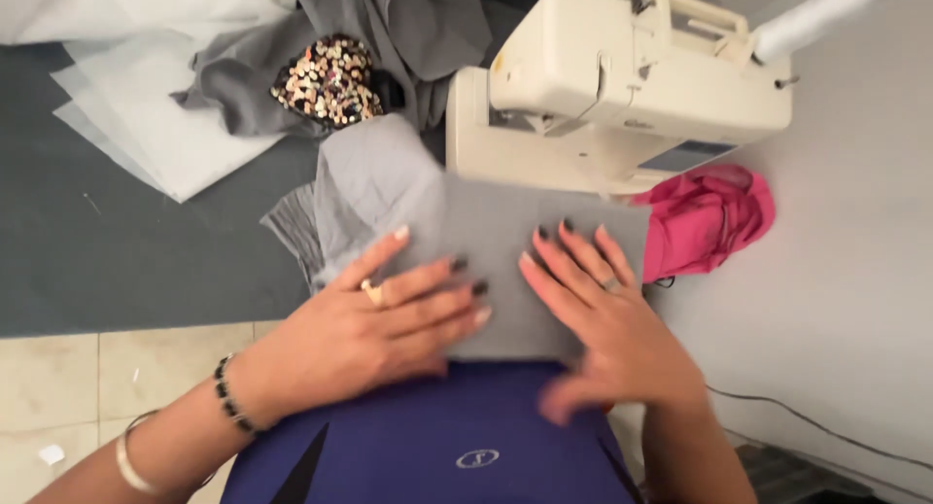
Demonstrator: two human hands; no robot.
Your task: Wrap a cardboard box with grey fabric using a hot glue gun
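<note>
Both hands pressed flat on a grey fabric panel (505, 271) lying across the lap, just in front of a cream sewing machine (622, 96). Left hand (379, 324) spread palm-down over the panel's left part, fingers (442, 295) long and nearly straight, resting on the cloth and closed on nothing. Right hand (603, 314) likewise flat on the right part, fingers (564, 256) fanned a little and pointing toward the machine, thumb blurred near the panel's near edge; nothing pinched there either.

Panel itself: thin, light, soft, probably slightly stiffer than the crumpled lighter grey piece (374, 183) bunched at its far left corner, since it lies smooth with straight edges. Likely to slide easily over the dark blue garment (447, 436) beneath, and to fold or wrinkle if lifted by one point. Not fragile. Best taken at the edges or corners with a pinch of thumb and forefinger, one hand to each side, keeping it taut; flat palm pressure suits smoothing or holding it in place.

Around: a pink cloth (709, 217) just right of the panel beside the machine's base, a sequined piece (326, 81) and darker grey cloth (389, 28) farther off, white sheets (165, 125) on a grey mat (97, 242) to the left. White thread spool (816, 13) tilted at the machine's top right. A cable (816, 426) trailing over the pale floor (855, 271) at right.
</note>
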